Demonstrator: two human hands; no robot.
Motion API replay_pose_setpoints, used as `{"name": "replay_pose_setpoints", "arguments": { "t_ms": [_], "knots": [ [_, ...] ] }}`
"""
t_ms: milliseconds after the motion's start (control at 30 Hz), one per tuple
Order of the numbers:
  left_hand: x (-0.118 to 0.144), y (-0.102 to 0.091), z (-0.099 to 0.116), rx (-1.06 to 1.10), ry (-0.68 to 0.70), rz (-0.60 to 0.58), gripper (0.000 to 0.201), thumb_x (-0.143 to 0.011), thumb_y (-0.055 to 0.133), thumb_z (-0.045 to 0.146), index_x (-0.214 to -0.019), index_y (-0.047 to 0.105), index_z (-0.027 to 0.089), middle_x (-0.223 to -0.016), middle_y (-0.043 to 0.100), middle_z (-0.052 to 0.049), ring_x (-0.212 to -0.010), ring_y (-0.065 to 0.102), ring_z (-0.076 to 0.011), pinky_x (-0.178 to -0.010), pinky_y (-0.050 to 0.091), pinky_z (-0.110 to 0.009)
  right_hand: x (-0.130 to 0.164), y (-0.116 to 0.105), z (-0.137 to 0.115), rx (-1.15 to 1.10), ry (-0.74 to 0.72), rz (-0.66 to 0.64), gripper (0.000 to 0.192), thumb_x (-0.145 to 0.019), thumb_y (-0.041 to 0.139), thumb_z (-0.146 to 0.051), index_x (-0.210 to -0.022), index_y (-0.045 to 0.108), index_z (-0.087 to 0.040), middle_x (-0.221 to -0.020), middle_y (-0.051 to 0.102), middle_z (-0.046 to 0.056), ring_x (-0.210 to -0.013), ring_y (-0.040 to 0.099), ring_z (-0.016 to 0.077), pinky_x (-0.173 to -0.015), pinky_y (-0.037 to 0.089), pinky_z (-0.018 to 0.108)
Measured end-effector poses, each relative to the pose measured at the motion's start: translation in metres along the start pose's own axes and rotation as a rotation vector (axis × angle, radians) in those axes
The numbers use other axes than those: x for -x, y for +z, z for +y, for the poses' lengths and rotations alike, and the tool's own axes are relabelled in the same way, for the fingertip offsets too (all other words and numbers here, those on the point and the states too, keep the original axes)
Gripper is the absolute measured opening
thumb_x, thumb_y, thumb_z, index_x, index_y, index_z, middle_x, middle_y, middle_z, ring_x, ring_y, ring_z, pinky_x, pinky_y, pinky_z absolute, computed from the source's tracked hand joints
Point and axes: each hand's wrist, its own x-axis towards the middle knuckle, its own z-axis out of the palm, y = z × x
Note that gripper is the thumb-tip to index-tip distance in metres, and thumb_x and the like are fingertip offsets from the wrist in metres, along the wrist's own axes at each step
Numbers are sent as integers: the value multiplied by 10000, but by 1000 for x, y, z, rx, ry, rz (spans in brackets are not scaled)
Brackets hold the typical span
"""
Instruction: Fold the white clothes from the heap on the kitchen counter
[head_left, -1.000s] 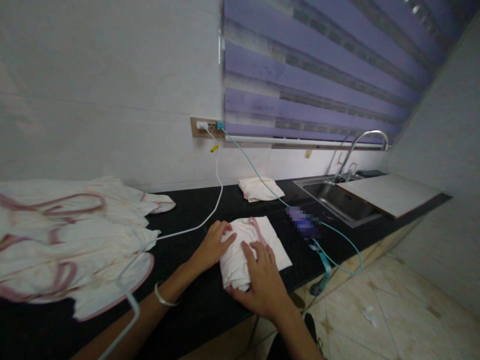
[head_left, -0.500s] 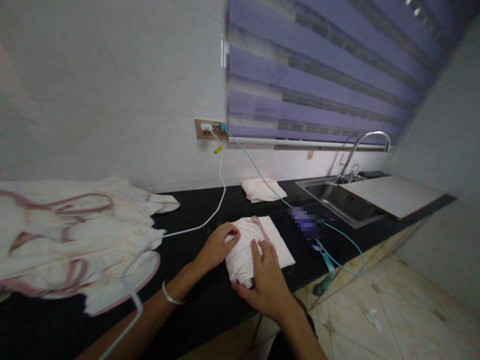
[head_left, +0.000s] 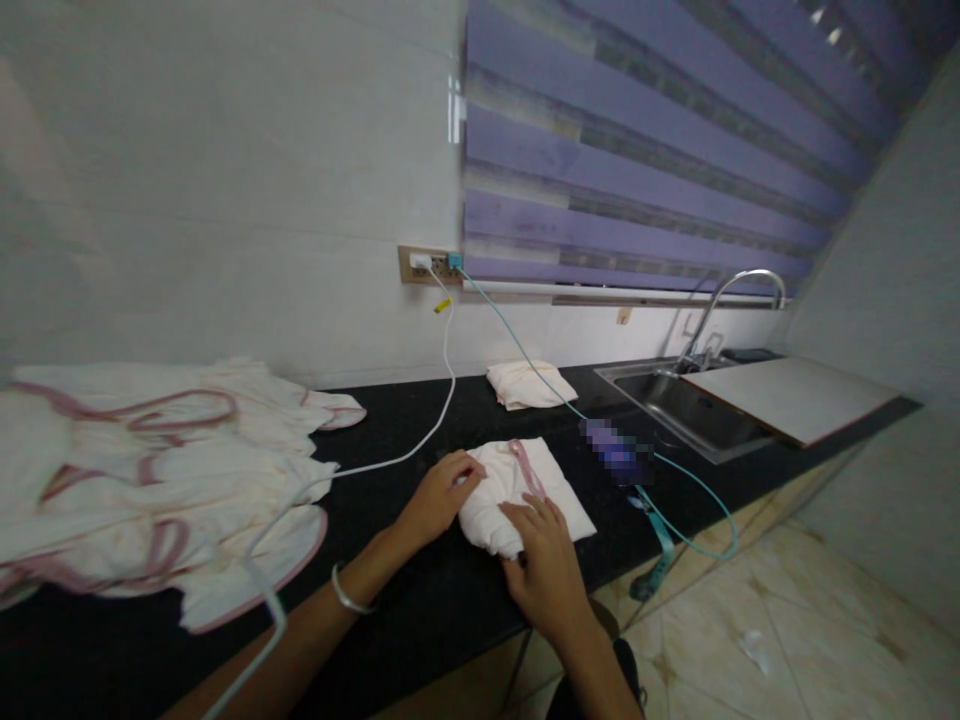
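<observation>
A small folded white cloth with pink trim lies on the black countertop near its front edge. My left hand grips the cloth's left edge, a bangle on that wrist. My right hand presses its near corner with the fingers curled onto the fabric. A second folded white cloth sits further back by the wall.
A heap of white garments with pink trim covers the counter's left. A white cable and a teal cable run from the wall socket. A blurred purple object lies right of the cloth. Sink, tap and a white board are at the right.
My right hand has slid back from the top of the cloth toward its near corner. My left hand has closed on the cloth's left edge. The view has drifted slightly.
</observation>
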Motion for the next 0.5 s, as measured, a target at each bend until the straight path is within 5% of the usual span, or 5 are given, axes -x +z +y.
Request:
{"name": "replay_pose_setpoints", "arguments": {
  "t_ms": [267,433,500],
  "knots": [
    [2,-8,11,75,60,92,378,-991,482,472,-944,738,199,-1073,706,-91,-1079,625,-240,-1033,473,-402,8,-15,3,-229,7,53,239,-886,599,-259,-1093,707,-206,-1148,714,102,-1126,629,256,-1024,474,403],
    [4,-5,12,338,40,-324,459,-990,478,553,-1003,801,228,-1072,764,-81,-1048,678,-252,-1001,499,-400,15,-46,-8,-299,177,-105,274,-854,687,-342,-1091,727,-209,-1065,721,69,-1013,645,255,-909,505,359],
    [3,-6,13,387,68,-361,492,-942,532,622,-895,826,231,-1119,747,-91,-1085,659,-272,-1038,475,-411,15,-59,-12,-348,259,-137,281,-837,717,-409,-1030,750,-207,-992,719,55,-964,638,262,-876,500,361]
  ]
}}
